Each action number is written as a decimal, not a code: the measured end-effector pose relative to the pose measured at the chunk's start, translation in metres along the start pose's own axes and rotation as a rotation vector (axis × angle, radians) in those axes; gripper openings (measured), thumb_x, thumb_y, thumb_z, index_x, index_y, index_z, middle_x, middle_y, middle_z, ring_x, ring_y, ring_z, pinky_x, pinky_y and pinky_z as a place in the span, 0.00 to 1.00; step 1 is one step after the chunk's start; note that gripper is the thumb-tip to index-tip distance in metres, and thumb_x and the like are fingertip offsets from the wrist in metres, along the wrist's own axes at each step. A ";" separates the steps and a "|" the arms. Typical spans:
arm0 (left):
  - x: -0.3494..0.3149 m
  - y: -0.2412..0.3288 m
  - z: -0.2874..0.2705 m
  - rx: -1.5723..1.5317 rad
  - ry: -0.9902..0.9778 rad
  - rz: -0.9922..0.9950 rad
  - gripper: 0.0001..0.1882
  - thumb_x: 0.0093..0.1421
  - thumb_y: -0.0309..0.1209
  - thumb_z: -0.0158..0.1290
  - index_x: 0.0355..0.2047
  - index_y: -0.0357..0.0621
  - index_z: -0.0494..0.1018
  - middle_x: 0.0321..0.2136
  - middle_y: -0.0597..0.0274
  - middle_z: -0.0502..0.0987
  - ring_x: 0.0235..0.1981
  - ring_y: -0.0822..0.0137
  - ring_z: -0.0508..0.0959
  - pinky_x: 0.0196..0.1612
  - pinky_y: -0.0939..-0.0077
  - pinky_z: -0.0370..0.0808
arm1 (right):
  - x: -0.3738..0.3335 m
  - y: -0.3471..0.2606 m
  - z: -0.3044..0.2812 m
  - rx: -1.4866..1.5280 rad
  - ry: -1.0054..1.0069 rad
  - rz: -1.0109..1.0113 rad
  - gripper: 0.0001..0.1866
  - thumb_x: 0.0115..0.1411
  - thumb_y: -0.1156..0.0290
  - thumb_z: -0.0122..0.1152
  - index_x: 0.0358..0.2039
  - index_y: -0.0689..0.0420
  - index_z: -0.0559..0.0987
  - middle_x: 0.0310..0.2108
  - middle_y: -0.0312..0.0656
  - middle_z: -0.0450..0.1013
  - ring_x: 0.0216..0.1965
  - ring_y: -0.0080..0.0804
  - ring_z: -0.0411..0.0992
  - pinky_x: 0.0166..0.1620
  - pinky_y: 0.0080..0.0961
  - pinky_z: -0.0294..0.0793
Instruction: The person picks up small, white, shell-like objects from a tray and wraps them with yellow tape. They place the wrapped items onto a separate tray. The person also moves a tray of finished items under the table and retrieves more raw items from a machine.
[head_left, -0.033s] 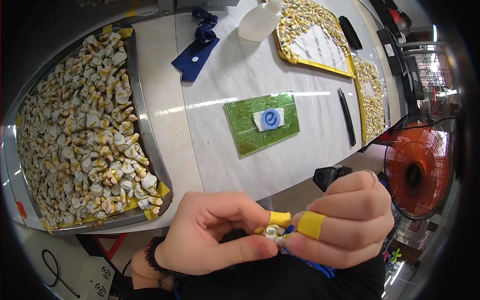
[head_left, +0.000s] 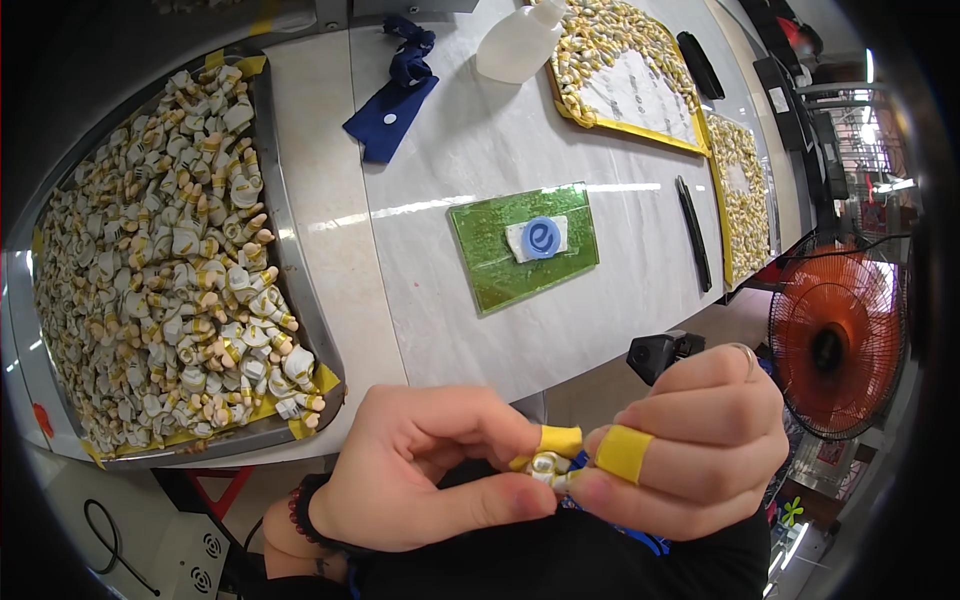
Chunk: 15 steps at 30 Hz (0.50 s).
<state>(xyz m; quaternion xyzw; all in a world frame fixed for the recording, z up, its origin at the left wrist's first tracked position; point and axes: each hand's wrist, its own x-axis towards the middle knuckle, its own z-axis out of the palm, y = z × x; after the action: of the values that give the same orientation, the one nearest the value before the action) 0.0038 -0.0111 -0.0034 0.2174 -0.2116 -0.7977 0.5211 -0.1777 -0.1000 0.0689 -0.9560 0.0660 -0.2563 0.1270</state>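
A small white figurine piece with gold-yellow bands [head_left: 546, 464] is pinched between my two hands, just past the table's near edge. My left hand [head_left: 440, 468] grips it between thumb and index finger. From the other side, the thumb and fingertips of my right hand [head_left: 690, 445] close on its right end. Yellow tape wraps a finger on each hand. Fingers cover much of the piece. On the left, a large metal tray [head_left: 290, 250] is heaped with similar white, gold-banded pieces [head_left: 150, 270], some with flesh-coloured parts.
On the table lies a green slab [head_left: 490, 285] bearing a small blue round cup [head_left: 541, 238]. Behind are a dark blue cloth [head_left: 392, 120], a white bottle [head_left: 515, 45] and a yellow-edged tray [head_left: 640, 134] of small pieces. A black pen-like tool [head_left: 693, 235] and an orange fan [head_left: 835, 345] are at right.
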 end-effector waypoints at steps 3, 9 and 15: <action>0.000 0.000 0.000 0.050 -0.013 0.017 0.10 0.51 0.20 0.59 0.34 0.31 0.73 0.32 0.58 0.77 0.36 0.75 0.76 0.43 0.81 0.73 | -0.003 0.000 -0.001 -0.010 0.004 -0.026 0.12 0.41 0.78 0.65 0.30 0.53 0.80 0.28 0.29 0.72 0.27 0.21 0.69 0.26 0.13 0.63; 0.001 -0.004 0.000 0.112 -0.018 0.062 0.11 0.50 0.21 0.61 0.33 0.32 0.73 0.30 0.60 0.77 0.34 0.76 0.76 0.39 0.82 0.72 | -0.006 0.001 0.000 -0.017 0.015 -0.041 0.13 0.41 0.79 0.66 0.30 0.52 0.80 0.28 0.29 0.73 0.28 0.20 0.69 0.26 0.13 0.64; -0.001 0.001 0.003 0.152 -0.042 0.055 0.11 0.50 0.22 0.61 0.33 0.32 0.73 0.29 0.60 0.77 0.32 0.77 0.76 0.38 0.83 0.72 | -0.004 -0.001 0.000 0.037 0.039 0.013 0.12 0.41 0.79 0.66 0.30 0.52 0.80 0.28 0.29 0.73 0.28 0.20 0.69 0.26 0.13 0.64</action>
<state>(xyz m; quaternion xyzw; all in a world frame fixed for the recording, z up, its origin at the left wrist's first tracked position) 0.0033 -0.0105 -0.0008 0.2338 -0.2883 -0.7692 0.5201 -0.1811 -0.0985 0.0668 -0.9479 0.0699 -0.2751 0.1450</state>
